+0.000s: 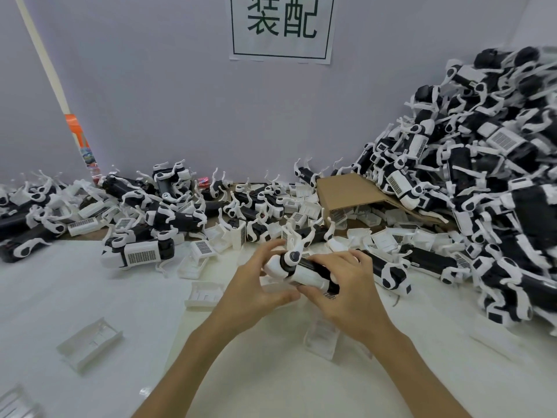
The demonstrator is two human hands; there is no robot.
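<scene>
Read the paper sign (281,25) fixed to the wall (150,86). It carries two large dark green characters, 装配, inside a thin rectangular border of the same colour. The black-and-white unit (307,271) that you hold bears a small grid-patterned label (330,295); no characters can be read on it. The same applies to the grid labels (505,140) on the heaped units (497,191). Print on the small red box (204,181) and the coloured wrapper (89,159) is too blurred to read.
</scene>
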